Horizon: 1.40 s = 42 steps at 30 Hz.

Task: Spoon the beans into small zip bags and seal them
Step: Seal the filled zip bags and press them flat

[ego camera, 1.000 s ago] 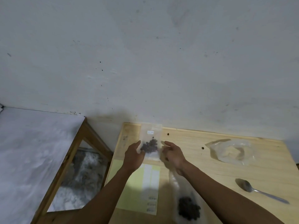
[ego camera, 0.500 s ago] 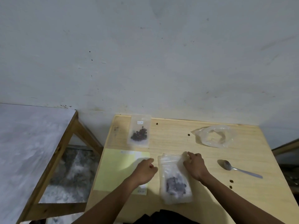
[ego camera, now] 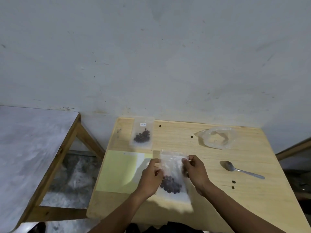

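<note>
Beans (ego camera: 170,184) sit heaped in the lower half of the zip bag (ego camera: 173,175) that both hands now hold near the front of the wooden surface (ego camera: 210,165), just left of the spoon (ego camera: 242,169). The left hand (ego camera: 151,179) grips the bag's left edge with curled fingers (ego camera: 155,163), and the right hand (ego camera: 196,172) pinches the upper right corner by the zip strip, fingers curled round the plastic.

A second ago the hands were up at the far left corner of the surface, setting down another bag; half a second ago they had dropped to this one while it lay flat. Now its top looks lifted and drawn taut between them. That first filled bag (ego camera: 142,133) lies well beyond the spoon to the left, untouched, with its own dark heap inside and seemingly done.

I judge the step in hand to be sealing: the spoon lies idle, bowl empty, so filling appears finished for this bag. Whether the zip is already pressed closed cannot be told from this view. A crumpled clear plastic bag (ego camera: 216,137) lies behind the spoon, and a yellow sheet (ego camera: 116,170) lies to the spoon's far left under the left wrist.
</note>
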Available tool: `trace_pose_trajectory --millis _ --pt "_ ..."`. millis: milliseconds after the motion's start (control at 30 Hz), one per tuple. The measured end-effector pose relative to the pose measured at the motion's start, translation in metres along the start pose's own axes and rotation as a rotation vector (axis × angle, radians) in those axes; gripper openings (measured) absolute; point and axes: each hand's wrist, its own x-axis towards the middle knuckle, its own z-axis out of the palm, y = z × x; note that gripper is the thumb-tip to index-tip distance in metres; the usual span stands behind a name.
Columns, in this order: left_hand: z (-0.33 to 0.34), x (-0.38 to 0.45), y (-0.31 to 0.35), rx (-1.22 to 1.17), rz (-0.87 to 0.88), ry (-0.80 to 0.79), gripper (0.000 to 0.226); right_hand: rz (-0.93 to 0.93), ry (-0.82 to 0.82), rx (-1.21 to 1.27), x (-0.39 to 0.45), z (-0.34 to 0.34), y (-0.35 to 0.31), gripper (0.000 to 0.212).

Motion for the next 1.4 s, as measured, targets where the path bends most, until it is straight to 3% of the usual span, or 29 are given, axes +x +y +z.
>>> trace_pose_trajectory --millis 200,267,400,567,767,900,1033,1267,1400 --pt "-0.043 -0.017 -0.003 -0.133 0.062 0.267 0.029 -0.042 -0.175 0.068 -0.001 0.033 -0.021 0.033" --pt "-0.063 -0.024 -0.009 -0.162 0.075 0.366 0.03 -0.078 -0.18 0.025 0.0 0.047 -0.021 0.026" --pt "-0.103 -0.04 -0.031 -0.288 0.036 0.477 0.031 -0.335 -0.292 -0.323 0.0 0.073 -0.006 0.016" --pt "-0.133 -0.062 -0.052 -0.344 -0.032 0.604 0.034 -0.453 -0.57 -0.726 -0.007 0.1 0.016 0.023" --pt "-0.14 -0.087 -0.06 -0.356 -0.033 0.658 0.035 -0.432 -0.48 -0.912 -0.009 0.12 0.028 0.032" --pt "-0.138 -0.093 -0.067 -0.332 -0.058 0.638 0.034 -0.588 -0.484 -1.062 -0.01 0.121 0.029 0.008" --pt "-0.137 -0.096 -0.066 -0.31 -0.047 0.589 0.03 -0.547 -0.475 -0.934 -0.008 0.123 0.021 0.01" --pt "-0.129 -0.093 -0.049 -0.275 -0.005 0.452 0.028 -0.535 -0.333 -0.356 -0.01 0.108 -0.019 0.013" --pt "-0.121 -0.085 -0.027 -0.366 0.018 0.367 0.026 -0.579 -0.366 -0.265 -0.022 0.109 -0.054 0.013"
